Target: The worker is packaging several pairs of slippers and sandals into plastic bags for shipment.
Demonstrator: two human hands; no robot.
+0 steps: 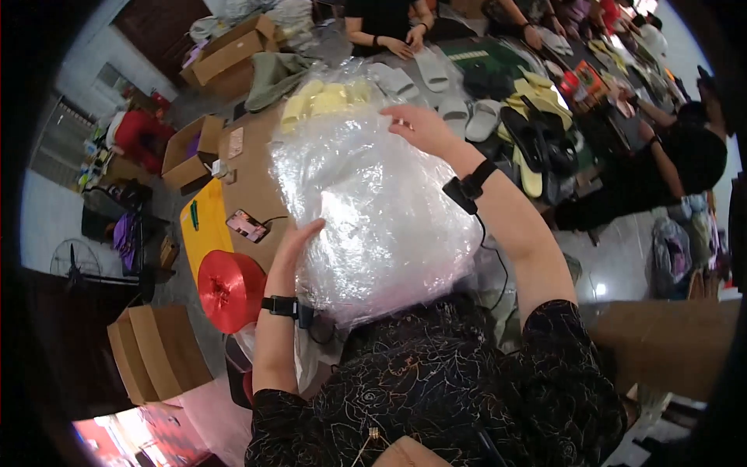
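A large bundle of clear, crinkled plastic bags (pixel 373 202) lies in front of me, reaching from my lap over the brown tabletop (pixel 263 167). My left hand (pixel 294 247) holds its left edge, thumb on top and the other fingers hidden. At the far right edge, my right hand (pixel 420 131) is closed on the plastic, its fingertips together near the upper rim. Just beyond the bundle sit yellow slippers (pixel 327 103), partly under clear film. Several grey slide slippers (pixel 454 115) lie close to my right hand.
To the left are a red twine roll (pixel 227 289), a phone (pixel 249 226) with a cable, a yellow sheet (pixel 204 226) and an open cardboard box (pixel 191 152). Black slippers (pixel 541 144) pile up at the right. Co-workers' hands (pixel 405 45) are across the table; another person (pixel 661 163) sits right.
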